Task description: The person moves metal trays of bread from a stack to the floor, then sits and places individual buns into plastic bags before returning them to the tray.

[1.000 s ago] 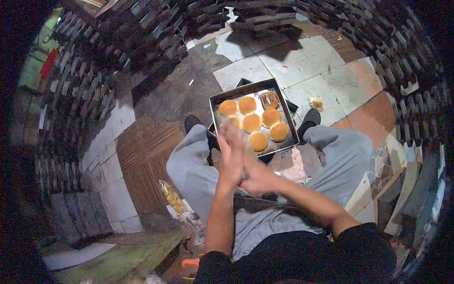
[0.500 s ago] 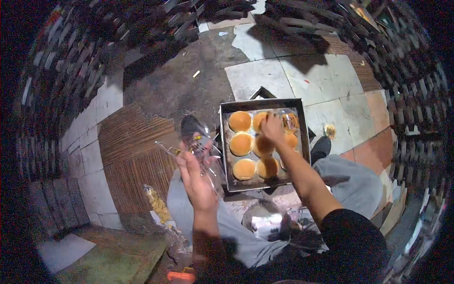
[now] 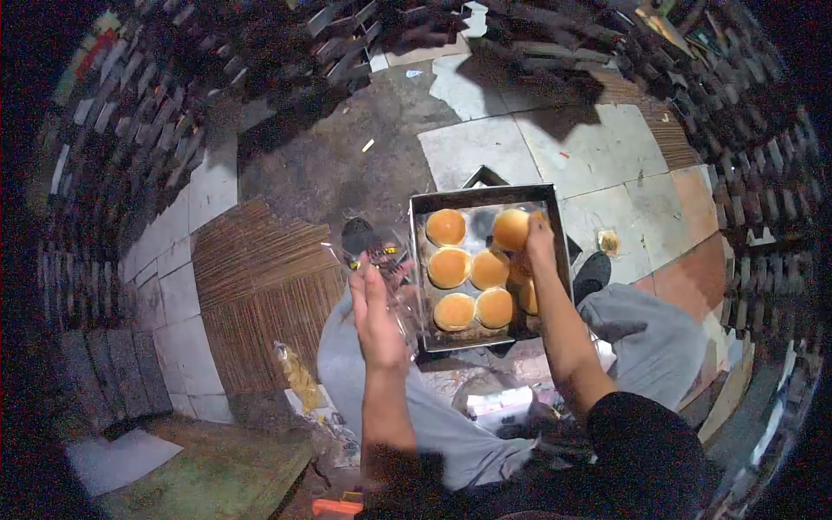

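Note:
A square dark tray on the floor holds several round golden buns. My right hand grips one bun over the tray's upper right part, its fingers round the bun's right side. Left of the tray, my left hand holds a clear printed plastic bag with its fingers pointing up. The bag hangs beside the tray's left wall. My right forearm partly hides the buns on the right side.
Between my legs lies a shiny object. A bag with yellowish contents lies to the lower left, near a greenish board. A small wrapped item is on the tiles at right.
My right hand has moved right with a bun now in its grasp, and a gap shows in the tray's top row. The left hand still holds the bag.

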The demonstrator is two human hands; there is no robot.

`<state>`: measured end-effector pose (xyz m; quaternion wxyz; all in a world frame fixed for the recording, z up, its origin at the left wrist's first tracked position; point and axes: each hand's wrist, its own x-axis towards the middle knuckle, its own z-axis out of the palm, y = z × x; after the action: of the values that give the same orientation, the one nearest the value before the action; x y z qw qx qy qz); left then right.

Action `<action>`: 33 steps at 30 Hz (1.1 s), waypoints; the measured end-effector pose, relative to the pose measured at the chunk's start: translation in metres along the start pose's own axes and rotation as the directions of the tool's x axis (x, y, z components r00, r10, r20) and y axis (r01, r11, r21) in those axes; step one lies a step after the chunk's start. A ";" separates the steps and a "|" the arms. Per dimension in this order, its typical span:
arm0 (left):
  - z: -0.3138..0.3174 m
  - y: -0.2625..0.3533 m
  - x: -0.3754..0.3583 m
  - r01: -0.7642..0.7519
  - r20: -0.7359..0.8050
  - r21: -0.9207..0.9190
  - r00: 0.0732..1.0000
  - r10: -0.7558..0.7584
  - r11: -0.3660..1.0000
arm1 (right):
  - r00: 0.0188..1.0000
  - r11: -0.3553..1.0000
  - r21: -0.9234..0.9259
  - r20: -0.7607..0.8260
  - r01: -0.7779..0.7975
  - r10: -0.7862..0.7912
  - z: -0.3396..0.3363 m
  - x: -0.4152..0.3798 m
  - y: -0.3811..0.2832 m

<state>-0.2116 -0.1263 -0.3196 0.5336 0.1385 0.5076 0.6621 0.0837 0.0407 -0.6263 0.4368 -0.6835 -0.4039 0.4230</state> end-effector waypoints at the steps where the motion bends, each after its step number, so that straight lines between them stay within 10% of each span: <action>1: -0.001 0.000 0.000 -0.006 0.016 -0.007 1.000 0.006 1.000 | 0.993 0.981 0.190 -0.112 -0.020 0.042 -0.017 -0.003 -0.004; 3: -0.006 -0.010 0.008 -0.046 0.032 -0.030 0.998 0.047 0.999 | 0.956 0.553 0.785 0.174 -0.280 0.236 -0.051 -0.051 -0.080; 5: -0.001 -0.014 0.010 -0.082 0.011 -0.070 0.996 0.083 0.994 | 0.902 0.341 0.838 0.422 -0.426 0.090 -0.093 -0.103 -0.127; 16: -0.009 -0.025 -0.037 0.040 0.015 -0.288 0.999 -0.037 0.957 | 0.493 0.202 0.514 0.858 -0.834 -0.144 -0.144 -0.348 -0.183; 19: -0.004 -0.021 -0.050 0.031 0.044 -0.380 0.999 -0.016 0.924 | 0.433 0.455 0.448 0.890 -0.770 -0.145 -0.133 -0.352 -0.224; 21: 0.004 -0.017 -0.063 0.022 -0.003 -0.394 1.000 -0.025 0.919 | 0.526 0.937 0.334 0.782 0.100 -0.334 -0.123 -0.333 -0.264; 22: 0.010 -0.013 -0.073 0.035 -0.015 -0.356 0.999 -0.043 0.934 | 0.523 0.941 0.324 0.787 0.100 -0.327 -0.116 -0.336 -0.276; 24: 0.020 -0.004 -0.084 0.161 0.155 -0.331 0.981 -0.114 0.930 | 0.415 0.518 0.033 0.557 0.855 -0.719 -0.100 -0.340 -0.293; 27: 0.028 -0.007 -0.100 0.101 0.178 -0.306 0.983 -0.048 0.947 | 0.319 0.338 -0.084 0.597 0.938 -0.737 -0.099 -0.354 -0.283; 31: 0.035 -0.068 -0.089 -0.112 -0.175 -0.487 0.984 0.029 0.866 | 0.479 0.529 -0.099 0.588 0.843 -0.652 -0.091 -0.337 -0.266; 33: 0.003 -0.080 -0.075 0.042 0.061 -0.617 0.998 -0.005 0.786 | 0.470 0.546 -0.094 0.642 0.833 -0.606 -0.089 -0.340 -0.258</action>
<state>-0.1349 -0.1950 -0.3577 0.5717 -0.0312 0.2496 0.7809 0.0122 -0.2200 -0.2845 0.2953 -0.3647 -0.8395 0.2739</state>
